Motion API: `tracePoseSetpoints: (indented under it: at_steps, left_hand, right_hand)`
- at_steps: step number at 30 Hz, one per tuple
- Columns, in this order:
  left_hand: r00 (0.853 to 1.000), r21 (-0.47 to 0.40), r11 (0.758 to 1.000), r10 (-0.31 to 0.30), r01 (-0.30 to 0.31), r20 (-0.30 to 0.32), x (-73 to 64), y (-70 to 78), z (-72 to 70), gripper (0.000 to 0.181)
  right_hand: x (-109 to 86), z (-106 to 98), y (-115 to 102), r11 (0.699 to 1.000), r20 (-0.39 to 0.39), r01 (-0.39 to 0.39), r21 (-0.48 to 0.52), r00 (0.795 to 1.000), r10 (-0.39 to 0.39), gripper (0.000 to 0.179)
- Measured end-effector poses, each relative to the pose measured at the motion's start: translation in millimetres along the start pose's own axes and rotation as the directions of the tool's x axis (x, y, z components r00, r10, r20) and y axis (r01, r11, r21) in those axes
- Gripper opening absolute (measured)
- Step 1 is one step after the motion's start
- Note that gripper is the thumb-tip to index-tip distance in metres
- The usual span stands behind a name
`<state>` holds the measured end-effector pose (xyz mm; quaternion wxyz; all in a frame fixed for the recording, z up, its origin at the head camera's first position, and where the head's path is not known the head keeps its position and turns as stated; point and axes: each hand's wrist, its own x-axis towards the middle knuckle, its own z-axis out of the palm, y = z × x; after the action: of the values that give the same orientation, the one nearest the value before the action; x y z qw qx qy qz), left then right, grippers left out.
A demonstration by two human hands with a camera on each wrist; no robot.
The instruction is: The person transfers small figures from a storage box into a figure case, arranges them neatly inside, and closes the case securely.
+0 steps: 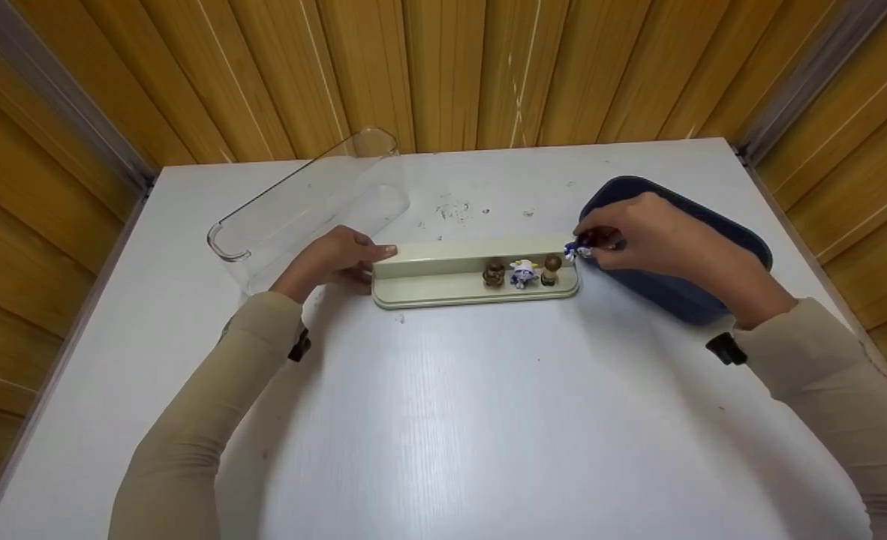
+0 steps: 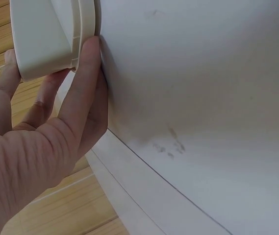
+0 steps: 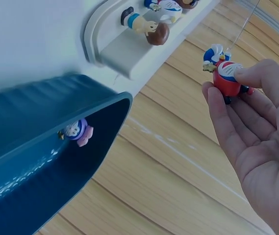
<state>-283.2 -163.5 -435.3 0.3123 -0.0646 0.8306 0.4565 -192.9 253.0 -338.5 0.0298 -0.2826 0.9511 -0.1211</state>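
Left hand is gripping the tray; right hand is pinching a figure, seemingly mid-placing, next needing careful lowering.

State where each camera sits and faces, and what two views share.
Head: on the head, facing forward and down at the cream tray and blue bin; left grip, right grip and sleeves show.
Left wrist: on that wrist, facing the tray's end; only left grip shows.
Right wrist: on that wrist, facing bin and red figurine; only right grip shows.
Head and right wrist share bin and tray.
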Motion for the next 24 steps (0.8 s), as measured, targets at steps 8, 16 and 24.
tracePoseSetpoints:
  at_steps: [8, 16, 24]
  left_hand:
    - [1.000, -0.014, 1.000, -0.014, 0.014, -0.004, -1.7, 0.2, 0.1, 0.061]
    - [1.000, -0.013, 0.999, 0.031, -0.031, 0.000, -2.7, -2.2, -0.3, 0.058]
    - [1.000, -0.013, 1.000, 0.026, -0.026, 0.003, -2.6, -1.8, 0.0, 0.060]
  right_hand:
    - [7.9, 5.5, -5.3, 0.999, 0.017, 0.011, 0.034, 1.000, -0.012, 0.032]
    - [14.7, 9.6, -10.2, 0.997, 0.018, 0.046, 0.064, 0.999, -0.047, 0.032]
    - [19.7, 14.1, -12.2, 0.992, 0.035, 0.076, 0.102, 0.996, -0.079, 0.031]
